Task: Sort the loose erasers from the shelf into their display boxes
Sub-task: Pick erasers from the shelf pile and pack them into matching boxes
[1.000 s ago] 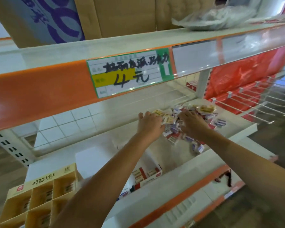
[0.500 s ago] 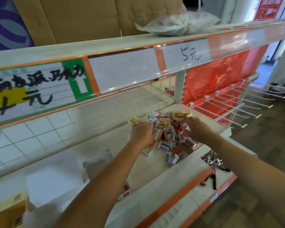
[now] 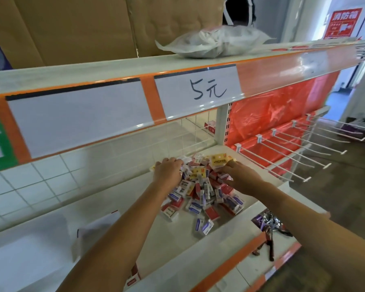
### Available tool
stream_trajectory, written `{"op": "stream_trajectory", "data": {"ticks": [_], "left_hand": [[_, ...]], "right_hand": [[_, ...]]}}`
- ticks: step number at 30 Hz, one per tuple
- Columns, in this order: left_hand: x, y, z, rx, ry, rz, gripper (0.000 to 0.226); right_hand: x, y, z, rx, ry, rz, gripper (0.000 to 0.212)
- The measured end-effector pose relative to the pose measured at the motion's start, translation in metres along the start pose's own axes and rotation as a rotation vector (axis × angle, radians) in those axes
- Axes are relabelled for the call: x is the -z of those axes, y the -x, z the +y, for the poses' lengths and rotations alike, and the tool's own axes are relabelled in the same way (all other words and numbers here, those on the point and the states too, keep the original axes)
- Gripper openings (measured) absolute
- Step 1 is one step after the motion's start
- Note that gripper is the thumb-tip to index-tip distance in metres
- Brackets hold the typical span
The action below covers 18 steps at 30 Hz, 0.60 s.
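both hands are reaching into the pile of loose erasers [image 3: 200, 186] lying on the shelf [image 3: 173, 239]. the left hand [image 3: 167, 170] and right hand [image 3: 239, 175] are curling over opposite sides, apparently to gather them; i cannot tell whether either actually grips any.
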<state>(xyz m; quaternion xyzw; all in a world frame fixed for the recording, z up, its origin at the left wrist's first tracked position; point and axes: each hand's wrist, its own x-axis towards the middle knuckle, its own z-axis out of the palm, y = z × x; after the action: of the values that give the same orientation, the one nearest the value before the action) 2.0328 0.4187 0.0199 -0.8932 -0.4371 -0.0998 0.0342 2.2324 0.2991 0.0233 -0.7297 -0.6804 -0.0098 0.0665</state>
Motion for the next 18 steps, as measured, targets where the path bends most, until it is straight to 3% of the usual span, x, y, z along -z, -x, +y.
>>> {"op": "stream_trajectory", "data": {"ticks": [5,18], "left_hand": [[-0.005,-0.008,0.002,-0.006,-0.037,0.011,0.045],[-0.004,-0.013,-0.001,-0.130,-0.085,-0.019,0.030]], "right_hand": [[0.002,-0.004,0.003,0.059,0.016,0.014,0.038],[-0.004,-0.008,0.002,0.153,0.056,0.036,0.037]]}}
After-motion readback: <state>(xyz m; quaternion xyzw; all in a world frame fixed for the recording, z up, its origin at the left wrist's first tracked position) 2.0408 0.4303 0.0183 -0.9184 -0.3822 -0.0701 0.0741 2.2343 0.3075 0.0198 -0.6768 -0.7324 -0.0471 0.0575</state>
